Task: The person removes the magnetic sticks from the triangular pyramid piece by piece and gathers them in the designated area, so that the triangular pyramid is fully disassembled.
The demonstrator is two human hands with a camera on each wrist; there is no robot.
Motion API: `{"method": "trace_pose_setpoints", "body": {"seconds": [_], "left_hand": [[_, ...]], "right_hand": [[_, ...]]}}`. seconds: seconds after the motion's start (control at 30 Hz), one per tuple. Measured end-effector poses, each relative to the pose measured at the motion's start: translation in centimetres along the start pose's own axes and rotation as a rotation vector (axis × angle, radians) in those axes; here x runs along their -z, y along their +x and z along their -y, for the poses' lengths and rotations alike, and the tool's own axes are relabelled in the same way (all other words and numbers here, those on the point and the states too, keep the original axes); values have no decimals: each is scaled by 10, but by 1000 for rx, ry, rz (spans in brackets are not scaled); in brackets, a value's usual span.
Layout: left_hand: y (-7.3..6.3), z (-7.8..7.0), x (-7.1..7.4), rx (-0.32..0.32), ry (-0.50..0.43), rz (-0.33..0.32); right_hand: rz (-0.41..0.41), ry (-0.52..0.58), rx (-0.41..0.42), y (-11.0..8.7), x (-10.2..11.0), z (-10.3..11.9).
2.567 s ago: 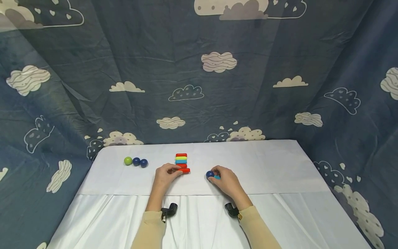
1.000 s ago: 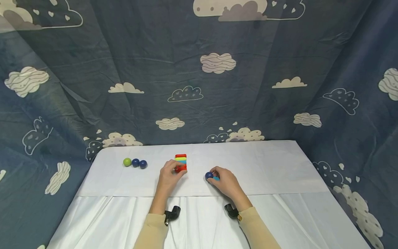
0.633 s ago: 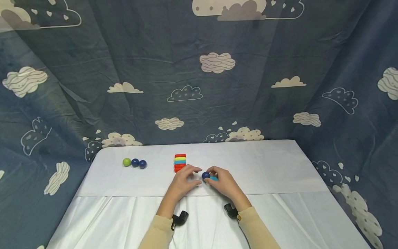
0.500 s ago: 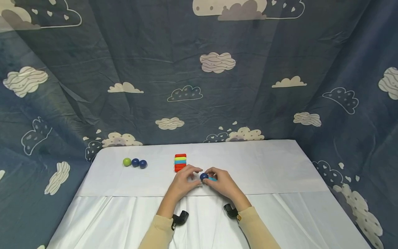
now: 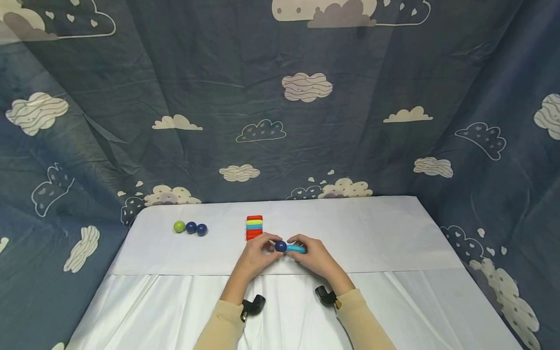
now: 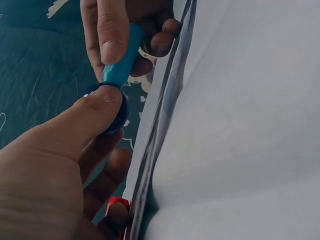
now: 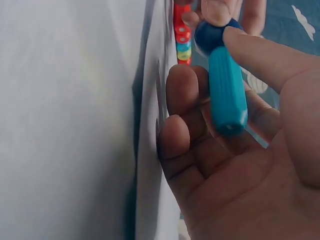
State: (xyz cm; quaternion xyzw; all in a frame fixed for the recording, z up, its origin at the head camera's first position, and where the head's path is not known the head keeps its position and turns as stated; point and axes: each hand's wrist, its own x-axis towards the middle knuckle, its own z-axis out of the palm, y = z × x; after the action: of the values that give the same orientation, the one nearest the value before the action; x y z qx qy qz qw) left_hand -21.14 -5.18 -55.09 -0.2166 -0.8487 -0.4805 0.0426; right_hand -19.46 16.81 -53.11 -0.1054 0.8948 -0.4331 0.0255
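My left hand (image 5: 253, 258) pinches a dark blue ball (image 5: 281, 246) between thumb and fingers, just above the white table. The ball sits at the end of a light blue ridged stick (image 5: 296, 249), touching it. On the other side, my right hand (image 5: 318, 256) pinches this stick near the ball. In the right wrist view, the stick (image 7: 227, 92) lies over the palm and its free end points toward the wrist. The left thumb partly covers the ball (image 6: 120, 117) in the left wrist view.
Behind my left hand lies a row of short sticks (image 5: 254, 227) in red, yellow and blue. Farther left, a green ball (image 5: 179, 226) and two dark blue balls (image 5: 196, 228) stand in line. A patterned dark cloth (image 5: 262, 97) hangs behind the white table (image 5: 372, 238).
My left hand has let go of a red stick at the row and moved right to grip the ball. The right hand has brought ball and stick left, and more of the stick now shows.
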Motion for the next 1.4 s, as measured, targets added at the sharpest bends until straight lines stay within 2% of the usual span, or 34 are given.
{"method": "trace_pose_setpoints", "body": {"seconds": [0.13, 0.37, 0.5, 0.83, 1.03, 1.23, 1.4], "left_hand": [[0, 1, 0, 63, -21, -25], [1, -1, 1, 55, -71, -33], [1, -1, 1, 70, -81, -38], [0, -1, 0, 116, -77, -37], [1, 2, 3, 137, -120, -93], [0, 0, 8, 128, -141, -107], [-1, -4, 22, 137, -176, -188]], "right_hand": [[-7, 83, -16, 2, 4, -10], [-19, 226, -32, 3, 6, -23], [-21, 272, -48, 4, 6, -27], [-12, 298, -95, 5, 7, -30], [-54, 359, -132, 5, 9, -31], [-52, 374, -130, 5, 10, -31], [-45, 373, -117, 4, 10, -32]]}}
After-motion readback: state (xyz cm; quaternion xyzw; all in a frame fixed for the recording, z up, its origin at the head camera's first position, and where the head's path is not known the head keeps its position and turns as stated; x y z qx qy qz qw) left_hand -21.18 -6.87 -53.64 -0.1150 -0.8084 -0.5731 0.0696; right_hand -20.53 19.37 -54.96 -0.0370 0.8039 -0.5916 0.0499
